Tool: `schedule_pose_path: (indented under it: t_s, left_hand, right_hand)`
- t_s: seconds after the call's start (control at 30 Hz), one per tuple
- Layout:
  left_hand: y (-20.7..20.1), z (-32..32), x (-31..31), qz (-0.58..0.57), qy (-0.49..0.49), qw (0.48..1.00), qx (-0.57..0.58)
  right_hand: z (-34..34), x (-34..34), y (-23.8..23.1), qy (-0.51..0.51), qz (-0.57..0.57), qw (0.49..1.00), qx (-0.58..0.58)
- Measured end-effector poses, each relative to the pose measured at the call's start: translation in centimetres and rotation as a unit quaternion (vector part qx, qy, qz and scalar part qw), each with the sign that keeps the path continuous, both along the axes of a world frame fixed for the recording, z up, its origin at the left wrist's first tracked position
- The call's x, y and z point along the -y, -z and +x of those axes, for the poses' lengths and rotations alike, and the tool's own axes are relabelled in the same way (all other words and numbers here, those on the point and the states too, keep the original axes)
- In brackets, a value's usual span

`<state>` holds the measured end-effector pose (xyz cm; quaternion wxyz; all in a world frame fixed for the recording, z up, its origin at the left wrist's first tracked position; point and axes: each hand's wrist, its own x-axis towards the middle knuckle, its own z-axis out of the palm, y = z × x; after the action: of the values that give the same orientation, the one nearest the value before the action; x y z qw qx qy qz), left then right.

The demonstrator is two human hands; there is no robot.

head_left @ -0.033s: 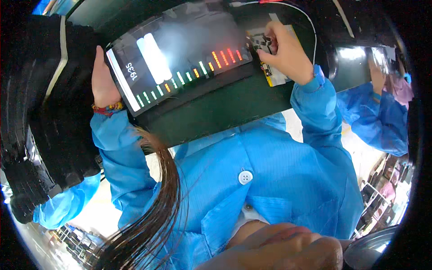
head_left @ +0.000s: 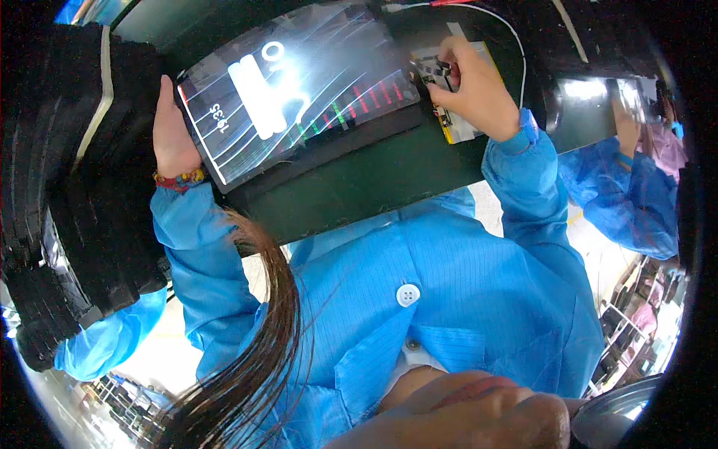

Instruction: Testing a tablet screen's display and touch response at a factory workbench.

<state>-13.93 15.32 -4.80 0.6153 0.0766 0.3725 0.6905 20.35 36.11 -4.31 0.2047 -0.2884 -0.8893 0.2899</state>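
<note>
A lit display panel (head_left: 329,82) lies at a slant on the dark table. It shows white shapes, slanting white streaks and a row of small green and red bars. My left hand (head_left: 176,138) rests along the panel's left edge with its fingers stretched out. Beyond the panel's right end is a small circuit board (head_left: 464,131) with yellow and pale areas. My right hand (head_left: 479,86) is over this board, thumb and forefinger drawn together at small dark parts (head_left: 434,71). What sits between those fingertips is too small to make out.
A white cable (head_left: 516,45) with a red piece (head_left: 452,2) curves behind the board. Black ridged material (head_left: 82,172) stands at the left. To the right, another person's blue sleeve (head_left: 613,194) is near a shiny surface (head_left: 576,112).
The panel's picture has changed: slanting white streaks and a white ring now show, and the coloured bars look dimmer. Both hands have stayed nearly in place.
</note>
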Motion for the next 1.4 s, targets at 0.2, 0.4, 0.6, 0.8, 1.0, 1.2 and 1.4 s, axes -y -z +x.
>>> schedule_pose_path:
  t_s: [0.2,0.4,0.6,0.8,1.0,1.2,1.4]
  left_hand:
    - [-0.9,0.9,-0.4,-0.055,-0.029,0.997,-0.035]
    - [-1.1,1.2,-0.7,-0.061,-0.076,0.994,-0.057]
    - [-1.6,1.7,-1.0,-0.065,-0.101,0.991,-0.051]
    - [-3.8,2.0,0.4,-0.039,-0.076,0.993,-0.083]
    - [-5.9,5.7,2.2,0.012,-0.329,0.808,-0.489]
    - [-7.7,8.4,2.4,0.366,-0.052,0.558,-0.743]
    - [-6.9,7.5,4.0,0.345,0.013,0.403,-0.848]
  right_hand:
    - [-0.9,0.9,0.1,0.024,0.041,0.996,0.07]
    - [-1.7,1.7,0.7,0.022,0.146,0.987,0.064]
    - [-1.9,2.1,0.6,0.056,0.154,0.984,0.071]
    - [-1.7,1.3,0.3,0.04,0.075,0.996,0.029]
    - [-1.5,1.0,-1.5,0.102,-0.097,0.99,-0.021]
    - [-2.9,0.2,-3.4,-0.143,-0.529,0.804,-0.232]
    - [-2.2,-0.9,-2.7,-0.239,-0.578,0.735,-0.263]
